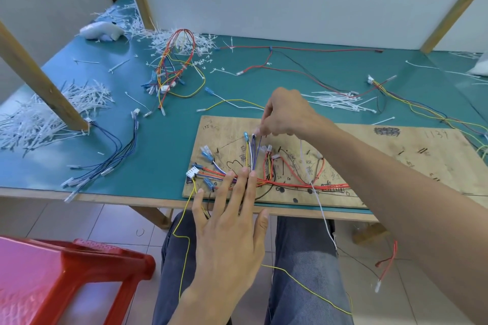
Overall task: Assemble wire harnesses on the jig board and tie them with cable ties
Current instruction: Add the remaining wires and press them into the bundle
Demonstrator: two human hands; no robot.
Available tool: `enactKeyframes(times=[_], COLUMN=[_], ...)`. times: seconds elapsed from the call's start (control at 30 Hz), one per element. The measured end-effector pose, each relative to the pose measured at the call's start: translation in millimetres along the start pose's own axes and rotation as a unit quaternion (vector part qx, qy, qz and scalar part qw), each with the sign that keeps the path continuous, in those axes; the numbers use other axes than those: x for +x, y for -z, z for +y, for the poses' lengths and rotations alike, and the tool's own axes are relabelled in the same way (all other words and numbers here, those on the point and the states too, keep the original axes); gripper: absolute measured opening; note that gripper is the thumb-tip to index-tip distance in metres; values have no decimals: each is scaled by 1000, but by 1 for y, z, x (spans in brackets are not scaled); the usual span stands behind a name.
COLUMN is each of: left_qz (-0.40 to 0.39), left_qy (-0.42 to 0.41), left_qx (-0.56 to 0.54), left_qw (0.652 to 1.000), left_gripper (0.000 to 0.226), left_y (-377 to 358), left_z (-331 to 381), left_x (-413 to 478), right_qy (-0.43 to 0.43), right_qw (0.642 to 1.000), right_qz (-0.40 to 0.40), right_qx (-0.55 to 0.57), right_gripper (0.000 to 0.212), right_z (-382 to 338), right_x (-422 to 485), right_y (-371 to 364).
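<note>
Wire harness (280,182) of red, yellow, blue and white leads, lower centre on the scribbled plywood jig board (383,145) atop green surface (169,145): left hand (232,219) spread flat, pinning the bundle so right hand (285,113), pinching blue lead tips (254,138), can seemingly straighten them.

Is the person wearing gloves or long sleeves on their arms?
No gloves. The left hand and right hand are bare, with no rings or watch showing. Both forearms are bare too, no sleeves in view. The legs wear blue jeans.
</note>
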State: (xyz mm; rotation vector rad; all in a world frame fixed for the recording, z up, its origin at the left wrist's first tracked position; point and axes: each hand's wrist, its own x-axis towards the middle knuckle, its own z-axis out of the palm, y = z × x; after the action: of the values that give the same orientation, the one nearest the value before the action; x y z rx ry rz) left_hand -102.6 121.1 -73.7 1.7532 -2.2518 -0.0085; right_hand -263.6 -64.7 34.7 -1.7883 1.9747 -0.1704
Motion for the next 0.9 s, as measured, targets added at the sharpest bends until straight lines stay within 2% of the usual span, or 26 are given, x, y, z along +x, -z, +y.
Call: enactKeyframes(times=[0.17, 0.47, 0.6, 0.63, 0.73, 0.9], left_qz=[1, 6, 9, 9, 6, 12], left_qy=[-2, 0, 3, 4, 5, -1], left_qx=[-4, -8, -9, -9, -12, -18], left_qw=[1000, 1000, 1000, 1000, 1000, 1000], left_gripper=[67, 65, 65, 65, 65, 64], left_y=[0, 0, 0, 0, 0, -1], left_z=[1, 1, 2, 2, 1, 1], left_x=[-1, 0, 0, 1, 1, 0], right_qy=[-29, 18, 45, 53, 76, 90], right_qw=[998, 999, 997, 997, 996, 995], right_qz=[-43, 37, 60, 61, 37, -13], right_qx=[33, -3, 5, 1, -27, -41], right_gripper=[13, 15, 4, 7, 20, 16], right_z=[-4, -22, -24, -25, -27, -22], right_x=[6, 9, 10, 9, 4, -14], right_y=[0, -18, -27, -31, -40, -27])
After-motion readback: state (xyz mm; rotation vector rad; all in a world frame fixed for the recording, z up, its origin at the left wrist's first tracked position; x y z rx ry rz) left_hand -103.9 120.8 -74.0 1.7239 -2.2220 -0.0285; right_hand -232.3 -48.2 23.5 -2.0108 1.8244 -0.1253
